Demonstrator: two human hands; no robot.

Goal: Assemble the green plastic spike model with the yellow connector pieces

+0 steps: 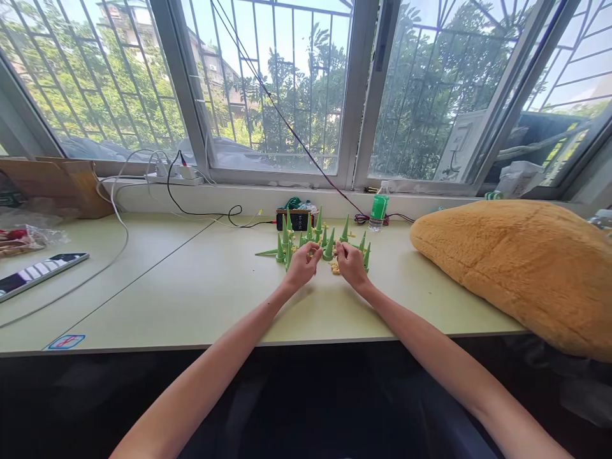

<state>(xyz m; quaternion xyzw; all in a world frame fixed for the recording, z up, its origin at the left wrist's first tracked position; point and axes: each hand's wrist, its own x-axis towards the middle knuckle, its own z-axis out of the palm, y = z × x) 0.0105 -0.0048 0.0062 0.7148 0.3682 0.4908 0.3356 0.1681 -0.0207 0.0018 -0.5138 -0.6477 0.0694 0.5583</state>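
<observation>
Several pointed green cones (329,245) stand in a cluster on the table, and one long green cone (268,253) lies on its side at the left. Small yellow pieces (335,268) are scattered among them, too small to name. My left hand (304,262) is closed in a pinch at the front of the cluster. Opposite it, a short gap away, my right hand (352,262) is pinched too, with its fingers curled toward the middle. What either hand holds, if anything, is hidden by the fingers.
Behind the cones stand a dark phone-like display (295,221) and a water bottle (379,207). An orange plush cushion (516,268) fills the right side. At left are a phone (41,274), a white cable (125,239) and a cardboard box (71,185). The table's front edge is near my forearms.
</observation>
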